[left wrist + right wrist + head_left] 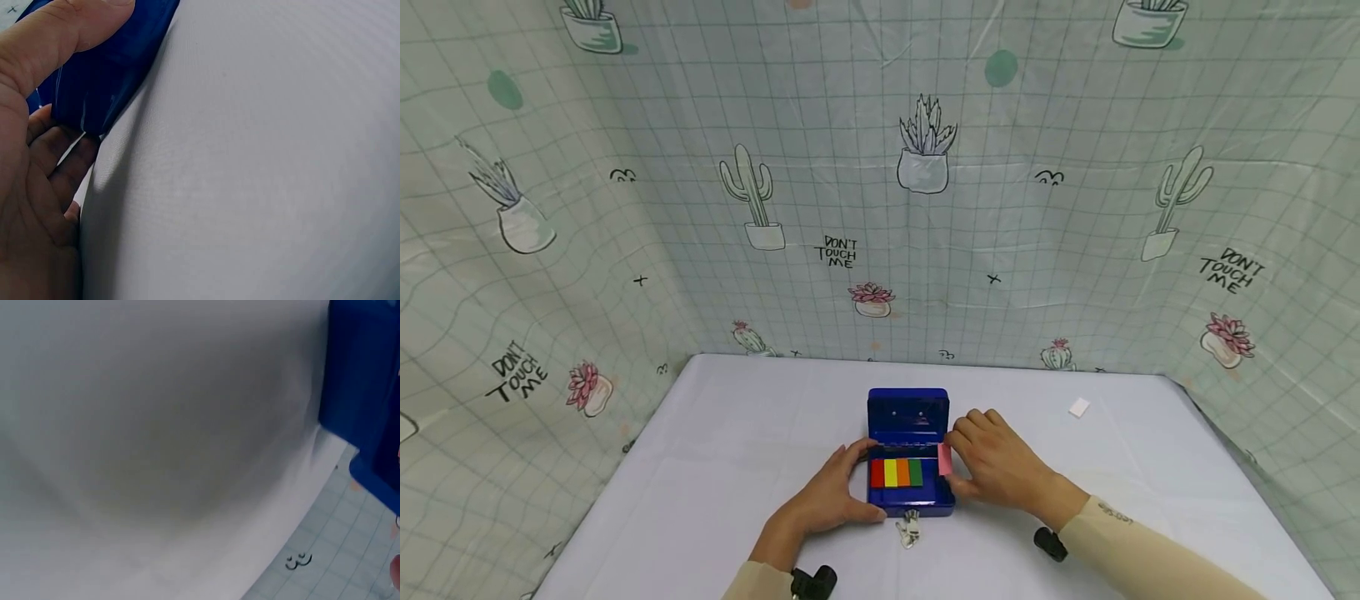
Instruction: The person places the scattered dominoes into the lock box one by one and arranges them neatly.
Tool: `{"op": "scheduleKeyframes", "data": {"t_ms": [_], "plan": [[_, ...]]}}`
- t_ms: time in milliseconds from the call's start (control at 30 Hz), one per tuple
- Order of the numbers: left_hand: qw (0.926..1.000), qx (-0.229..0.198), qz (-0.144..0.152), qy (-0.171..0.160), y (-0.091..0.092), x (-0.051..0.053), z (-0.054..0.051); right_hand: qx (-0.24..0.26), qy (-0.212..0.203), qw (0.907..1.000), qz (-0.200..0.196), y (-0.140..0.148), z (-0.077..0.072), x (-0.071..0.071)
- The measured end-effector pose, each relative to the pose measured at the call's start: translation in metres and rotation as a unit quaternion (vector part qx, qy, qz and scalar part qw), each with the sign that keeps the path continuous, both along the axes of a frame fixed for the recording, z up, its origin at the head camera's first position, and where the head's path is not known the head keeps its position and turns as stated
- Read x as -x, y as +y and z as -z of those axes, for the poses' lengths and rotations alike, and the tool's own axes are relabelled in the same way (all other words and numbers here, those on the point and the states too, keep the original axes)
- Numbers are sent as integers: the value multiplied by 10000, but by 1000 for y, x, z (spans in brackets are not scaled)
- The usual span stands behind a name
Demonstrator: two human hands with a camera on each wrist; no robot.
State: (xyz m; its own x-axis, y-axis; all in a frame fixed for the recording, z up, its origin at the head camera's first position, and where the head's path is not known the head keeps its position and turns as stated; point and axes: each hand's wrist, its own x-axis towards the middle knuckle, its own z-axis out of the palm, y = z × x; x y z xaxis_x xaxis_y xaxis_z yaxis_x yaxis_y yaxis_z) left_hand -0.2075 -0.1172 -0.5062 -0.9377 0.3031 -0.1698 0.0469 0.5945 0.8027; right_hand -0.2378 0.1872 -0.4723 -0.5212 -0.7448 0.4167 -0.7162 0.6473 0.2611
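A blue metal cash box (892, 506) stands on the table with its lid (908, 415) raised. Inside lie a red block (877, 473), a yellow block (891, 472), an orange block (903, 472) and a green block (916, 472), side by side. My left hand (829, 493) holds the box by its left end, thumb at the front corner and fingers toward the back. Over the box's right end, my right hand (1000, 462) pinches a pink block (944, 459) between thumb and fingers. Most of that hand is out of the right wrist view, where the box (356, 375) shows at the edge.
Keys (909, 529) hang from the lock at the front of the box. A small white piece (1078, 407) lies on the white table (760, 417), back right. A patterned cloth (985, 225) hangs behind the table and along its sides.
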Motion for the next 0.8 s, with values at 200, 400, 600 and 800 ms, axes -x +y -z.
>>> {"op": "scheduleKeyframes", "data": {"t_ms": [200,400,600,800], "plan": [[10000,-44,38,13,-1,-1,0,-179,-181,9997,-6,-17,3,-1],[9999,-73,98,74,-3,0,1,-336,-113,9994,54,-26,7,1],[9999,-70,118,78,-3,-1,1,-660,-118,9974,264,-30,8,1],[9999,-40,95,44,-3,-1,0,-897,-242,9951,345,-33,7,0]]}}
